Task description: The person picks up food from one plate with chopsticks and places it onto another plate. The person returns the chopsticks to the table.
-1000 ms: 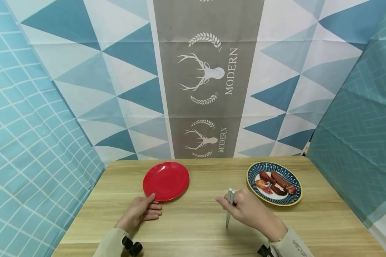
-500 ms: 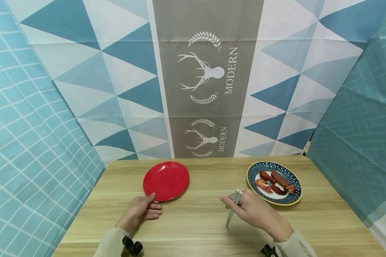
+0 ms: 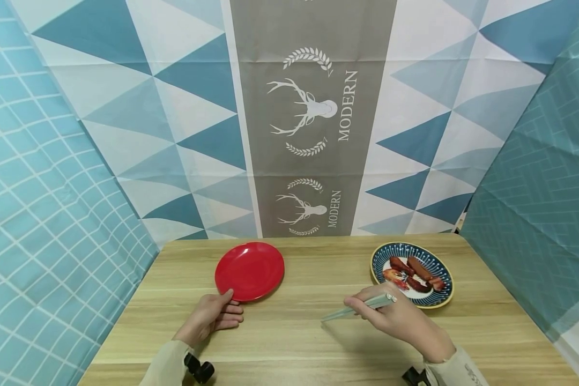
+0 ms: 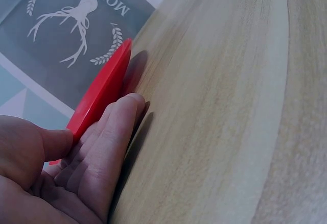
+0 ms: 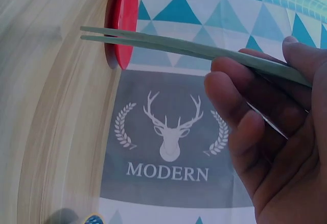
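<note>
A glossy red plate (image 3: 249,272) lies at the back left of the table. My left hand (image 3: 215,315) pinches its near rim, the thumb on top and the fingers underneath, as the left wrist view shows. To the right, my right hand (image 3: 391,316) grips a pair of pale green chopsticks (image 3: 347,312) between thumb and fingers. Their tips point left, close together, and stay above the tabletop in the right wrist view. Just behind that hand sits a blue patterned plate (image 3: 441,268) with a yellow rim, bearing several pieces of meat-like food (image 3: 418,268).
The wooden table (image 3: 280,348) runs back to a grey, white and blue patterned curtain (image 3: 313,107). Tiled-pattern cloths hang at both sides, light blue cloth (image 3: 53,187) on the left and teal cloth (image 3: 545,214) on the right.
The chopsticks have swung from nearly upright to a low slant, their tips lifting and pointing left. My right hand has shifted slightly right. The left hand and both plates have stayed put.
</note>
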{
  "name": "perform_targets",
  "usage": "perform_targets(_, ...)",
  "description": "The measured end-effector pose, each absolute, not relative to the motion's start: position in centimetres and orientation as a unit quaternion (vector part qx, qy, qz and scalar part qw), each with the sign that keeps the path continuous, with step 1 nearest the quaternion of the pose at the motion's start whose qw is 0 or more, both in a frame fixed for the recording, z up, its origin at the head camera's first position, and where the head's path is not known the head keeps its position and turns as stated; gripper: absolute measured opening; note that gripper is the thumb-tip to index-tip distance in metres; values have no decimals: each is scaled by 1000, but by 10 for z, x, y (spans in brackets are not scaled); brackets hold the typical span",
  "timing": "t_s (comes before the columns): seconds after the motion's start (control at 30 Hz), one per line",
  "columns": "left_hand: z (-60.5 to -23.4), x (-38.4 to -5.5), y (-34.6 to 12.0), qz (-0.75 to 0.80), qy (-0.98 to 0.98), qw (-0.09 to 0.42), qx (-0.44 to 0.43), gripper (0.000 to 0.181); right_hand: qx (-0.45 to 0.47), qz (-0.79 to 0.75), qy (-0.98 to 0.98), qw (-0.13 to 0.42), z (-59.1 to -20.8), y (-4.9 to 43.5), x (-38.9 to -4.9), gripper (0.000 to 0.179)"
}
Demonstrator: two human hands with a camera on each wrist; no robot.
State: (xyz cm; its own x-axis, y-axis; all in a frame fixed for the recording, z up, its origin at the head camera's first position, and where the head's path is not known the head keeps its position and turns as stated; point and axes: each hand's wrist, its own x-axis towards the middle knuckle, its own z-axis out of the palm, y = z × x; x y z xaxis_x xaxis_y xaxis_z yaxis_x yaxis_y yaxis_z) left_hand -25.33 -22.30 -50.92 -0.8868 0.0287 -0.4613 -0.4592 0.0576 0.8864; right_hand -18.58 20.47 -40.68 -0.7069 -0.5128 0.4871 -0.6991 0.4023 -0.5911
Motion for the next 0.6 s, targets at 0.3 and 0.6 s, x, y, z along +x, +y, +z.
perform_targets(0.3,-509,-254,-223,669,705,183,-149,48,387,427,-804,143,-410,215,-187,12)
perform_targets(0.6,-509,-253,-223,669,705,185,-149,47,408,423,-784,199,-413,228,-189,26)
